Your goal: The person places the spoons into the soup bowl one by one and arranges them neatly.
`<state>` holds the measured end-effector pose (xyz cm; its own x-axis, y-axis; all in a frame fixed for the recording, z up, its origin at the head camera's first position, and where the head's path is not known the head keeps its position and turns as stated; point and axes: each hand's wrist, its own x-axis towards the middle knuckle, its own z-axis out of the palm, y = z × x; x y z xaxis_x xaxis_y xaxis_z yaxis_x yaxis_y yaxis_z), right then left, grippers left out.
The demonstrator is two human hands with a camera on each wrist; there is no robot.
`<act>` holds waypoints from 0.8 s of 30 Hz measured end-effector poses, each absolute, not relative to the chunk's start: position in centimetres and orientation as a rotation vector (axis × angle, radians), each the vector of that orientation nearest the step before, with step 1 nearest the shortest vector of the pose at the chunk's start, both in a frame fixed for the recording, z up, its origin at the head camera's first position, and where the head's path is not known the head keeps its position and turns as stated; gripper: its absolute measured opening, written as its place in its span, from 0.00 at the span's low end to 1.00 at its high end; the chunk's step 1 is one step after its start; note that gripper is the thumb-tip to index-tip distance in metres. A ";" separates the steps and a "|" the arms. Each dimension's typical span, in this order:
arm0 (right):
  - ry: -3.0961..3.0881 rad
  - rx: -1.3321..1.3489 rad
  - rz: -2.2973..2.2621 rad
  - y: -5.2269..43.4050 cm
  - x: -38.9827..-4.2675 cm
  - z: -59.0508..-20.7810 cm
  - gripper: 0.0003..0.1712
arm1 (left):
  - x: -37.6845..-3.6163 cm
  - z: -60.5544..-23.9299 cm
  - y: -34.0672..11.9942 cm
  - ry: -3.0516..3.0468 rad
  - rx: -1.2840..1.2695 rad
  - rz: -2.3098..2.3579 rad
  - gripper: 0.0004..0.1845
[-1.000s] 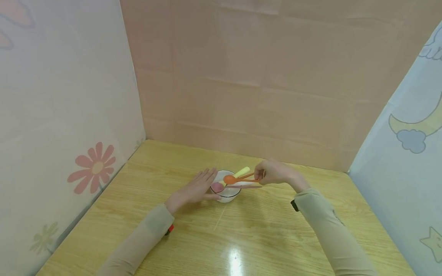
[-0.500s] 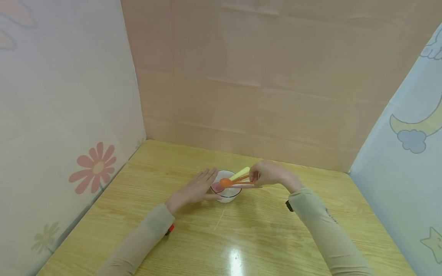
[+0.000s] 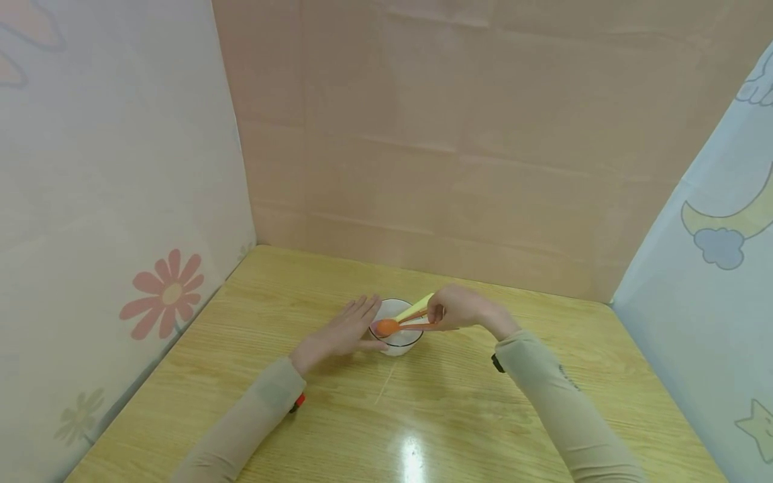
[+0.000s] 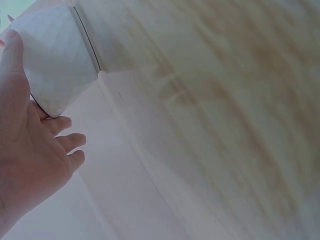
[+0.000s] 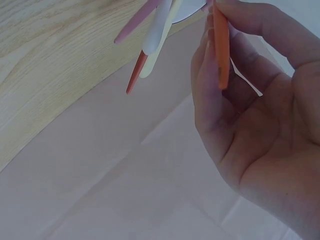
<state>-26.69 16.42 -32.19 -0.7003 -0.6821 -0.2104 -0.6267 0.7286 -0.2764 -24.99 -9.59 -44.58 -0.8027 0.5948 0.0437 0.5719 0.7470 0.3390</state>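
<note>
A small white bowl (image 3: 403,345) stands on the wooden table (image 3: 423,416) and holds several plastic spoons. My right hand (image 3: 457,309) pinches the handle of an orange spoon (image 3: 388,327), its head low over the bowl. In the right wrist view that orange spoon (image 5: 221,47) sits between thumb and fingers, with pink, white, pale yellow (image 5: 159,47) and red-orange handles sticking out of the bowl beside it. My left hand (image 3: 339,333) lies flat with straight fingers against the bowl's left side. The left wrist view shows the bowl (image 4: 55,60) touching my left hand (image 4: 25,165).
Paper-covered panels wall in the table: a flower-print one (image 3: 121,201) on the left, a plain tan one (image 3: 453,134) behind, a moon-and-cloud one (image 3: 712,235) on the right. Bare wood lies in front of the bowl.
My right hand has moved left and down, bringing the orange spoon's head from above the bowl's right rim down into the bowl. The left hand has stayed against the bowl.
</note>
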 end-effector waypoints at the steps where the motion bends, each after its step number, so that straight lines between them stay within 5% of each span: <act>1: 2.633 -1.012 -0.260 16.4 -26.7 -32.3 0.04 | -25.0 -44.6 -9.6 2.872 0.961 0.529 0.54; 24: 2.594 -0.920 -0.322 15.4 -25.9 -33.6 0.03 | -24.9 -44.7 -9.6 2.845 0.962 0.594 0.53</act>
